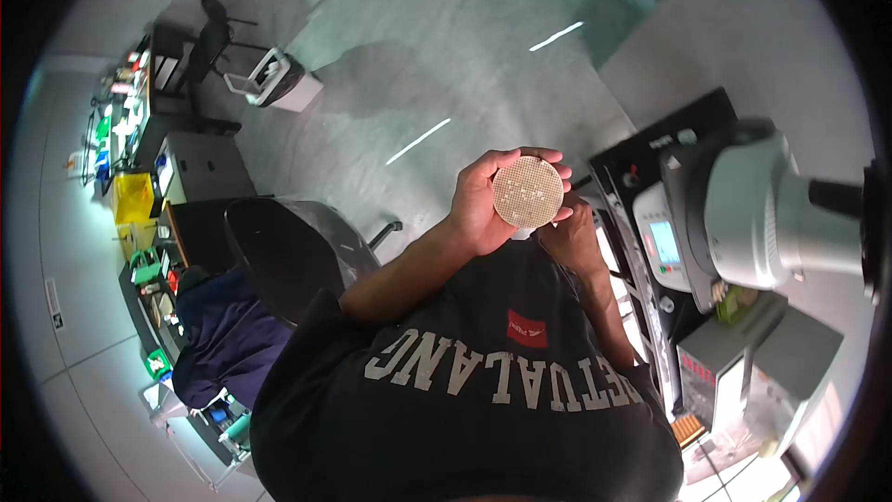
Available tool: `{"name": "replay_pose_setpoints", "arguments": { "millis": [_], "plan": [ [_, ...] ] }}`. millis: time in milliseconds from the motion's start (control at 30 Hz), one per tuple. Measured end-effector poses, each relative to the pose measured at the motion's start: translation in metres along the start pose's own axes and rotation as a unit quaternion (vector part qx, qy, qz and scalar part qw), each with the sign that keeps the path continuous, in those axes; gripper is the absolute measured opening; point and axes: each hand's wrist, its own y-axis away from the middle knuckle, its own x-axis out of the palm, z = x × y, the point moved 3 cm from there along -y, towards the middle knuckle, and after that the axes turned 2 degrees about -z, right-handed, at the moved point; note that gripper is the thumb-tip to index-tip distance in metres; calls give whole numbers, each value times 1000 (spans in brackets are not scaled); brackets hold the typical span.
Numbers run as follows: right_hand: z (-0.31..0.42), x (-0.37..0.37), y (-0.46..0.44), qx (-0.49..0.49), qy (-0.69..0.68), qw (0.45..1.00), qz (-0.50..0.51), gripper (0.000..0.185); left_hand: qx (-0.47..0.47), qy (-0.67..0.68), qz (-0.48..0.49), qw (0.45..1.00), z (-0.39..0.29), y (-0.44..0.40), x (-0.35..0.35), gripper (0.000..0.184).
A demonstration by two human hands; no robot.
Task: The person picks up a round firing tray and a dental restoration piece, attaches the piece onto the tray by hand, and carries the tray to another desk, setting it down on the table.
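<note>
In my left hand point(476, 207) lies a round beige disc with a fine honeycomb grid point(528, 191), held level in front of my chest. My fingers curl round its far rim and the thumb lies along its near left side. Several small whitish pieces are scattered over the middle of its face; their kind is too small to tell. Close by the disc's lower right edge is my right hand point(574, 234), its fingers curled together. What they pinch, if anything, is hidden. A small white thing shows just under the disc, between the hands.
To the right stands a bulky white machine point(748, 214) beside a control panel with a lit screen point(663, 242). A grey box-shaped device point(767, 363) is nearer me. A black chair point(288, 256), a cluttered workbench and a white bin point(293, 88) are at the left.
</note>
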Motion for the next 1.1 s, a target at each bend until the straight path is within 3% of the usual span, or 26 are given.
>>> {"name": "replay_pose_setpoints", "arguments": {
  "millis": [33, 167, 267, 367, 600, 800, 967, 1067, 1100],
  "plan": [
    [8, 9, -19, 7, -8, 999, 42, 24, 7, 4, -27, 1000, -19, 3, -4, 50],
    [18, 48, -90, 1, -51, 998, 40, 22, 54, 15, -64, 996, -87, 10, -31, 50],
    [23, 68, -148, 43, 11, 994, 97, 19, 99, 38, -80, 991, -137, 10, -53, 50],
    [18, 88, -208, 21, 1, 995, 102, 15, 145, 55, -117, 981, -191, 5, -73, 50],
    [34, 157, -397, 65, -2, 986, 152, 13, 230, 64, -202, 950, -354, -11, -122, 51],
    [128, 231, -584, -100, -48, 983, 148, 18, 325, 85, -222, 915, -495, -13, -153, 52],
    [196, 303, -691, -176, -79, 948, 253, 10, 405, 128, -284, 860, -594, -15, -181, 53],
    [219, 352, -742, -194, -96, 929, 299, 10, 434, 163, -199, 864, -659, -22, -220, 50],
    [223, 368, -758, -194, -105, 927, 303, 9, 432, 164, -216, 860, -681, -24, -232, 49]
  ]
}}
